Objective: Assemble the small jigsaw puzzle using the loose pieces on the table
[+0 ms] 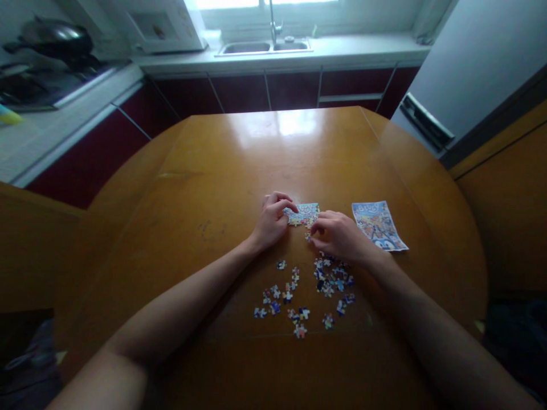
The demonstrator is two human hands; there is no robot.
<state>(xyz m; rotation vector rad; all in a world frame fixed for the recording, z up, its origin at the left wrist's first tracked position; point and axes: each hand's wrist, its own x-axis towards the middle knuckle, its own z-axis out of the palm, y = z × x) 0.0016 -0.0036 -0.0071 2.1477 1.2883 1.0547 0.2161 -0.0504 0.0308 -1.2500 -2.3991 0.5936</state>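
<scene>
A partly joined jigsaw puzzle [306,213] lies flat on the table, its upper rows connected and its lower edge uneven. My left hand [274,219] rests at its left side, fingers bent and apart, with fingertips touching the joined part. At the lower right corner, my right hand [339,234] has thumb and fingers pinched on a small puzzle piece [308,236]; the fingers partly hide it. Closer to me, loose puzzle pieces [328,289] form a pile below my right hand. Several more pieces [287,296] are scattered to the left of that pile.
A printed picture sheet [378,225] lies right of my right hand. The wooden table [231,165] has rounded sides. Beyond it stand a counter with a double sink [248,48], a stove with a wok [55,37] at left, and a fridge [474,68] at right.
</scene>
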